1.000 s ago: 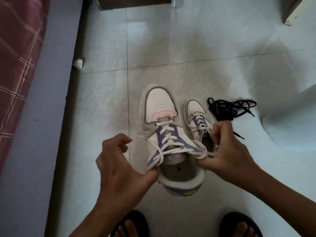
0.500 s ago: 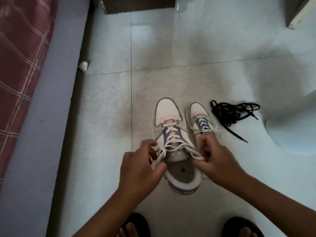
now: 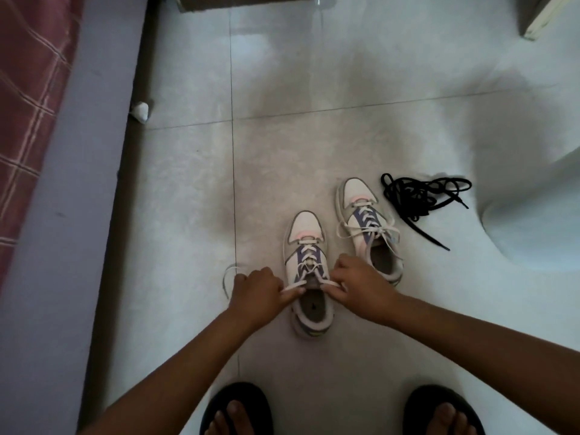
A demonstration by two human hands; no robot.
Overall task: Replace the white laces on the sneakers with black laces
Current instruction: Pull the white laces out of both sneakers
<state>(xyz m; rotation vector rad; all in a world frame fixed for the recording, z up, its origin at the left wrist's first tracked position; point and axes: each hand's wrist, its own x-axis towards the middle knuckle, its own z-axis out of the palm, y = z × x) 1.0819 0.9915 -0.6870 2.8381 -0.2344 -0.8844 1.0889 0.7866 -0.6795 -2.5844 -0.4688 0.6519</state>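
A plaid-covered bed (image 3: 28, 120) borders the tiled floor (image 3: 345, 136). On it stand the near sneaker (image 3: 309, 271) and far sneaker (image 3: 367, 224), black laces (image 3: 420, 196) beside them. Left hand (image 3: 255, 288) and right hand (image 3: 354, 282) each pinch the white lace (image 3: 309, 268).

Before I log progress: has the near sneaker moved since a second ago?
Yes. The near sneaker, earlier lifted, now sits on the floor beside the other sneaker.

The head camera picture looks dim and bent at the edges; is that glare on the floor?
Head view: dim, soft light; pale glare on the floor tiles near the top; wide-angle lens curves the bed edge; black laces stay fairly sharp.
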